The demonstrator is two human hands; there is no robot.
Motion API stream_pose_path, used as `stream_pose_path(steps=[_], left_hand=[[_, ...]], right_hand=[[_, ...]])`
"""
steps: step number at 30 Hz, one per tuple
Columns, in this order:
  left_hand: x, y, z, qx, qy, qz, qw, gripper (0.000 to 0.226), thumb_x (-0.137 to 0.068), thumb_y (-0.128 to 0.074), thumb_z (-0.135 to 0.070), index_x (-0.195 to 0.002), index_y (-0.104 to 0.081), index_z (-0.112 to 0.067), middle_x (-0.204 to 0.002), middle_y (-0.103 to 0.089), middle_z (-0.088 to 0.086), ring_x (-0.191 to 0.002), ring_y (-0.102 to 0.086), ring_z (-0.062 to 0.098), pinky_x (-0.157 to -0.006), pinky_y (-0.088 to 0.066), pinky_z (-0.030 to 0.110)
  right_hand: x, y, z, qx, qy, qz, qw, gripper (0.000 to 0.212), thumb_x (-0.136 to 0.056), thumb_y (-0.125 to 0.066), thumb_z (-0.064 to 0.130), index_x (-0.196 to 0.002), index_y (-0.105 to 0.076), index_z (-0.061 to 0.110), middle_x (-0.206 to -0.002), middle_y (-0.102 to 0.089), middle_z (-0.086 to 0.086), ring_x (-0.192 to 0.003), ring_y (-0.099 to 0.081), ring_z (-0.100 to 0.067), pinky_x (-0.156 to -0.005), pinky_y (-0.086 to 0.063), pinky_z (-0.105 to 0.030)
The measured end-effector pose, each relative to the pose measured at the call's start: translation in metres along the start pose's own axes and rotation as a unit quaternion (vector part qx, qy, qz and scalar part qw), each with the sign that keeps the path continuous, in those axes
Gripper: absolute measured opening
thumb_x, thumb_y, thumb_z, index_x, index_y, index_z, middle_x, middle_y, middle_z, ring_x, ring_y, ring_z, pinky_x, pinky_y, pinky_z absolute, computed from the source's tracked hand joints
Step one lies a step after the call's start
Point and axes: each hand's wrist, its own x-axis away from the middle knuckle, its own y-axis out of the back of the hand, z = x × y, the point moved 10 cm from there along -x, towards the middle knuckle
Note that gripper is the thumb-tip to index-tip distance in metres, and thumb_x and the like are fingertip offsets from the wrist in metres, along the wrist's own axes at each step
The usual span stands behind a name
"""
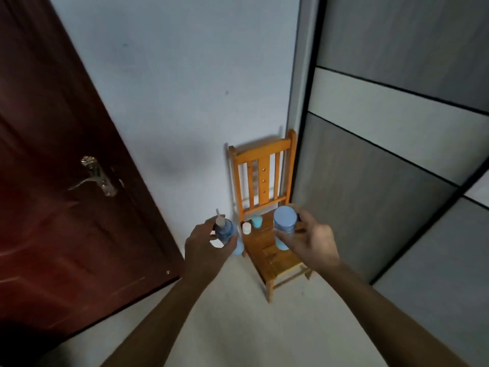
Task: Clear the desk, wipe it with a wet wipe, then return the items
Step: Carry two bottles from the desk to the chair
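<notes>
A blue pump bottle (225,232) gripped in my left hand (203,243) and a blue-lidded jar (284,221) pinched in my right hand (311,241) hover over a wooden chair (264,152) whose seat holds a white pot (246,228) and teal cup (256,221), which a careless set-down could topple.

bottle (225,231) showing deep blue, cap whitish | jar (284,221) showing pale blue | cup (256,221) showing teal | chair (264,160) showing orange wood | door (53,154) showing dark red-brown | wardrobe panels (383,181) showing grey, black lines
</notes>
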Motion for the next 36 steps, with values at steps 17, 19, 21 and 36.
stream_pose_path(steps=[17, 19, 21, 36], left_hand=[[-0.180, -0.189, 0.016, -0.003, -0.019, 0.042, 0.999, 0.049, -0.064, -0.091, -0.026, -0.103, -0.071, -0.004, -0.096, -0.074, 0.007, -0.080, -0.061, 0.010, -0.075, -0.060, 0.037], [-0.206, -0.206, 0.028, -0.003, -0.013, 0.041, 0.999, 0.049, -0.063, -0.093, -0.023, -0.102, -0.071, -0.004, -0.096, -0.075, 0.006, -0.080, -0.060, 0.009, -0.075, -0.058, 0.032], [-0.226, -0.224, 0.041, 0.001, 0.007, 0.044, 0.999, 0.050, -0.063, -0.093, -0.021, -0.105, -0.070, -0.005, -0.099, -0.074, 0.007, -0.083, -0.060, 0.010, -0.075, -0.054, 0.028], [-0.267, -0.401, 0.160, -0.043, 0.173, 0.034, 0.983, 0.040, -0.073, -0.087, -0.025, -0.105, -0.065, -0.019, -0.102, -0.064, -0.016, -0.091, -0.062, 0.009, -0.081, -0.055, 0.029]], right_hand=[[-0.189, -0.018, -0.206, 0.069, -0.157, 0.046, 0.984, 0.068, -0.078, -0.079, 0.052, -0.137, -0.055, 0.027, -0.125, -0.068, 0.006, -0.101, -0.063, -0.009, -0.084, -0.058, -0.030], [-0.220, -0.029, -0.220, 0.059, -0.167, 0.053, 0.983, 0.067, -0.078, -0.080, 0.050, -0.136, -0.054, 0.028, -0.125, -0.067, 0.007, -0.099, -0.059, -0.006, -0.085, -0.053, -0.026], [-0.246, -0.041, -0.234, 0.060, -0.165, 0.062, 0.983, 0.065, -0.079, -0.080, 0.048, -0.136, -0.053, 0.028, -0.121, -0.065, 0.012, -0.099, -0.056, -0.004, -0.085, -0.049, -0.022], [-0.327, -0.204, -0.420, -0.038, -0.127, 0.274, 0.953, 0.064, -0.082, -0.080, 0.037, -0.138, -0.053, 0.023, -0.131, -0.065, 0.002, -0.120, -0.062, -0.014, -0.096, -0.057, -0.036]])
